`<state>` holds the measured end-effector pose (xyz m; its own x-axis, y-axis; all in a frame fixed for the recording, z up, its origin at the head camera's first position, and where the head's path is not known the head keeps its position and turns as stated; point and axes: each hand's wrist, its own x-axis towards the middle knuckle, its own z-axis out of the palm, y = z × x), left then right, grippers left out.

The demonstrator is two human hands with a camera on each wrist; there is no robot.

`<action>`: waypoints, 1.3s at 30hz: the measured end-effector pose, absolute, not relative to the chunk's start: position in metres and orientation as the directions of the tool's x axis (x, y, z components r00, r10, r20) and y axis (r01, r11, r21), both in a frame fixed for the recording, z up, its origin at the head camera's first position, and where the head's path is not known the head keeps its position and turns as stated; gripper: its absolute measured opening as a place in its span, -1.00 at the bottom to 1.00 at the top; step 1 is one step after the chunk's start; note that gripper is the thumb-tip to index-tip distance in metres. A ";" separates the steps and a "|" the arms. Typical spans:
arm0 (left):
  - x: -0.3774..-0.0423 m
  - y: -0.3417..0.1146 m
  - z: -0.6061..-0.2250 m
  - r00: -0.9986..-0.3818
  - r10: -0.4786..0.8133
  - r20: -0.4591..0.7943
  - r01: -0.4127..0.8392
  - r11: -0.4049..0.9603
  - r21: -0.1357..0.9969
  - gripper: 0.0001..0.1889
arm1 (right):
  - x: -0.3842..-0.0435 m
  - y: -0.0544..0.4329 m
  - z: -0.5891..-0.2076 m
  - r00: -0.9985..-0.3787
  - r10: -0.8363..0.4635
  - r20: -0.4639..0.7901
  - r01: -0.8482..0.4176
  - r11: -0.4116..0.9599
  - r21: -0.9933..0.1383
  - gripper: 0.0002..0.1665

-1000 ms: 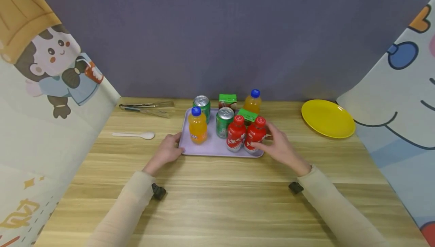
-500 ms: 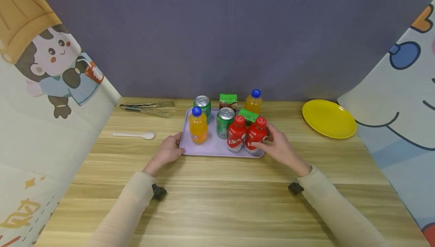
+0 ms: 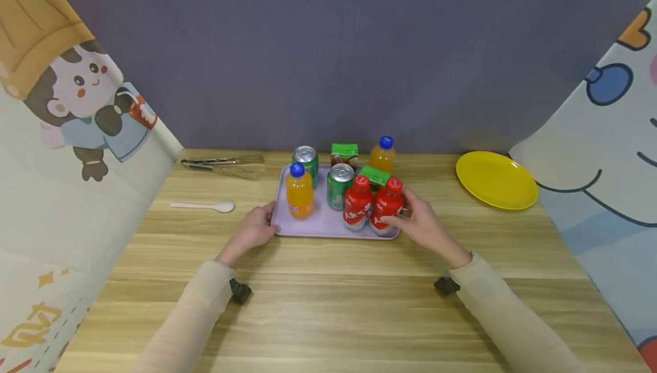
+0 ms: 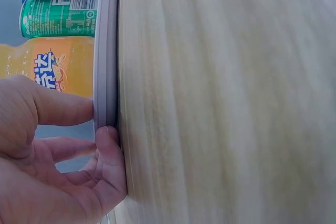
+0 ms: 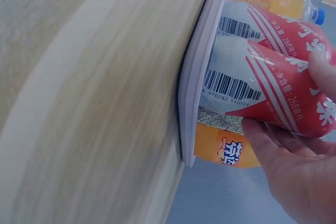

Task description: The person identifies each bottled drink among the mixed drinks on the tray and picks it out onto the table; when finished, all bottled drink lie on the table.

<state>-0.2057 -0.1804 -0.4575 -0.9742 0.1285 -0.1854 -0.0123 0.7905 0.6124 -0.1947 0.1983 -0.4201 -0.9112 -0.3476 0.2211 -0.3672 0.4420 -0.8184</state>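
A pale purple tray [image 3: 320, 224] lies on the wooden table, loaded with drinks. My left hand [image 3: 251, 227] pinches its near left corner; thumb and fingers meet the tray rim [image 4: 106, 51] in the left wrist view. At the near right corner, my right hand [image 3: 425, 226] holds an upright red bottle [image 5: 273, 90] between thumb and fingers. A second red bottle [image 3: 356, 205] stands close beside it. Also on the tray are an orange soda bottle [image 3: 300, 196], two green cans [image 3: 337, 190] and a green-topped carton [image 3: 376, 175], partly hidden by the red bottles.
Toward the back, another carton [image 3: 344, 151] and a second orange soda bottle [image 3: 382, 159] stand partly hidden. Metal tongs [image 3: 220, 162] and a white spoon [image 3: 205, 206] lie left of the tray. A yellow plate [image 3: 497, 180] is at right, and a grey partition [image 3: 328, 59] rises behind.
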 end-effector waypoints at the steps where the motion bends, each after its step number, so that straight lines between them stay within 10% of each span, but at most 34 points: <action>1: -0.206 -0.180 -0.458 -0.974 0.127 -0.186 -0.014 0.790 0.613 -0.25 | -0.195 0.199 -0.420 -0.911 -0.347 0.222 -0.368 0.440 -0.819 -0.24; 39: -0.205 -0.180 -0.454 -0.973 0.141 -0.182 -0.002 0.786 0.619 -0.25 | -0.212 0.250 -0.421 -0.926 -0.260 0.274 -0.373 0.508 -0.777 -0.28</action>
<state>-0.2049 -0.1800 -0.4541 -0.9731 0.1412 -0.1822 -0.0019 0.7858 0.6185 -0.2120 0.2497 -0.4212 -0.9258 -0.2599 0.2744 -0.3727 0.5078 -0.7767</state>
